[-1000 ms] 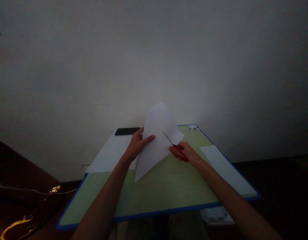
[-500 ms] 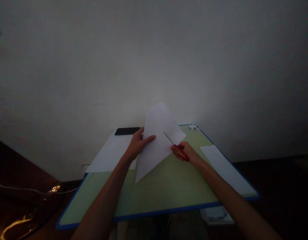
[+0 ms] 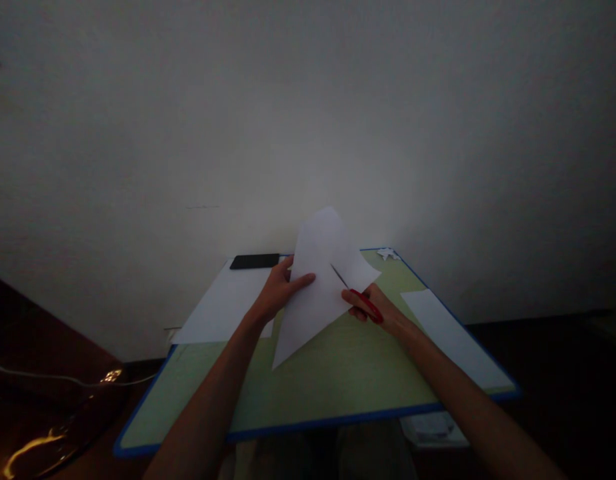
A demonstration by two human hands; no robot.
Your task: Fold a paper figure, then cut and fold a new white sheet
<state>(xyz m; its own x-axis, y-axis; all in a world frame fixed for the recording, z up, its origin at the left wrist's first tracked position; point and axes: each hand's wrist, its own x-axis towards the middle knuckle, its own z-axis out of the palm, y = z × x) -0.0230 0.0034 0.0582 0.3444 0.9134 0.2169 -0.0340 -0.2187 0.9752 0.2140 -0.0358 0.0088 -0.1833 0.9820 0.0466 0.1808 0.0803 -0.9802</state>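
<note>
My left hand [image 3: 283,287] grips a sheet of white paper [image 3: 313,307] by its left edge, thumb on the near face and fingers behind. The sheet is held up at a tilt above the table, one corner pointing down toward me. Red-handled scissors [image 3: 365,305] sit in my right hand [image 3: 375,307], fingers wrapped round the handles. Their blade lies over the right part of the sheet, pointing up and left. How far the blades are apart, I cannot make out.
The pale green table [image 3: 338,373] has a blue rim and stands against a wall. Another white sheet [image 3: 213,307] lies at left under a dark flat object [image 3: 255,261]. A white strip of paper [image 3: 453,333] lies at right, paper scraps [image 3: 388,254] in the far right corner.
The held sheet and both hands have shifted slightly to the right. The paper's right side has bent a little more around the scissors.
</note>
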